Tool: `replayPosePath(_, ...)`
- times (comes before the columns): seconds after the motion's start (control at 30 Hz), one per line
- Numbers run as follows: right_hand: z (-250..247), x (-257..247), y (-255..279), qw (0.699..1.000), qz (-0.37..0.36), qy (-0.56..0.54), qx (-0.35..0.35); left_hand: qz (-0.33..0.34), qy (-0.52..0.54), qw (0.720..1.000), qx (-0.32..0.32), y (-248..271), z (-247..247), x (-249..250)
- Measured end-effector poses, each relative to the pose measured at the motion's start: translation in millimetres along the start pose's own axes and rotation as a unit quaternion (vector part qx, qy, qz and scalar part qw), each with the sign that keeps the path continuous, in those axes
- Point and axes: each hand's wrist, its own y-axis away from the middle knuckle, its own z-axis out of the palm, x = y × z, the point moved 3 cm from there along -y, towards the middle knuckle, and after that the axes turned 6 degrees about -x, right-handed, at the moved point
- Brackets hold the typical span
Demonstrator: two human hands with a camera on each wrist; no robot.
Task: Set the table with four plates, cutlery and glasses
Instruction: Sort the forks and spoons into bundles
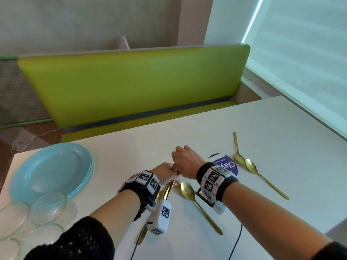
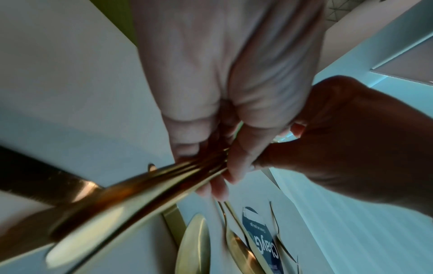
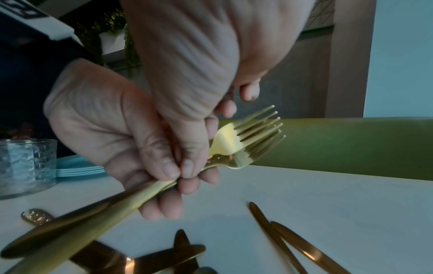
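Observation:
A bundle of gold forks (image 3: 246, 144) is held just above the white table (image 1: 262, 119). My left hand (image 1: 165, 172) grips the fork handles (image 1: 169, 190), which stick out toward me. My right hand (image 1: 185, 159) reaches over it, thumb and fingers pinching the fork necks (image 3: 211, 159). A stack of light blue plates (image 1: 50, 169) lies at the table's left. Clear glasses (image 1: 48, 207) stand in front of the plates. One gold spoon (image 1: 199, 203) lies under my right wrist, and two more spoons (image 1: 262, 179) lie to the right. A gold knife (image 1: 143, 233) shows below my left wrist.
A green padded bench (image 1: 131, 81) runs along the table's far side. A round purple sticker (image 1: 228, 165) is on the tabletop beside my right wrist. A window blind (image 1: 309, 53) fills the right side. Black cables (image 1: 236, 241) hang over the near table edge.

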Motion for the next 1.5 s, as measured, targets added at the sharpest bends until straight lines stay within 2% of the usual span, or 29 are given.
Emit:
replayPosePath(0.17,6,1,10,0.997,0.035,-0.026,0.056,0.012,0.026,1.000,0.011,6,6,0)
replayPosePath(0.37,11,0,27,0.973,0.068,-0.166,0.143,0.002,0.054,0.998,0.010,8,13,-2)
replayPosePath(0.43,14,3,35,0.967,0.113,-0.206,0.098,0.000,0.059,0.998,0.024,9,13,-4)
replayPosePath(0.57,34,13,51,0.943,0.208,-0.258,0.037,-0.013,0.166,0.983,0.076,11,13,-5)
replayPosePath(0.67,61,13,67,0.899,0.281,-0.336,-0.022,-0.021,0.235,0.965,0.112,12,14,-8)
replayPosePath(0.83,100,-14,85,0.839,0.338,-0.407,-0.128,-0.015,0.277,0.952,0.130,19,18,-15)
replayPosePath(1.0,113,-30,89,0.816,0.390,-0.407,-0.128,-0.020,0.279,0.951,0.130,26,19,-26)
replayPosePath(1.17,115,-31,86,0.790,0.404,-0.441,-0.134,-0.022,0.273,0.953,0.126,32,17,-31)
replayPosePath(1.27,109,-24,82,0.749,0.399,-0.524,-0.068,-0.021,0.276,0.952,0.130,32,14,-29)
replayPosePath(1.33,99,-18,77,0.706,0.385,-0.594,-0.009,-0.022,0.277,0.952,0.128,31,13,-28)
replayPosePath(1.43,83,-14,68,0.616,0.346,-0.706,0.045,-0.030,0.267,0.958,0.106,29,15,-25)
replayPosePath(1.5,76,-15,61,0.552,0.317,-0.769,0.051,-0.037,0.258,0.962,0.083,29,18,-22)
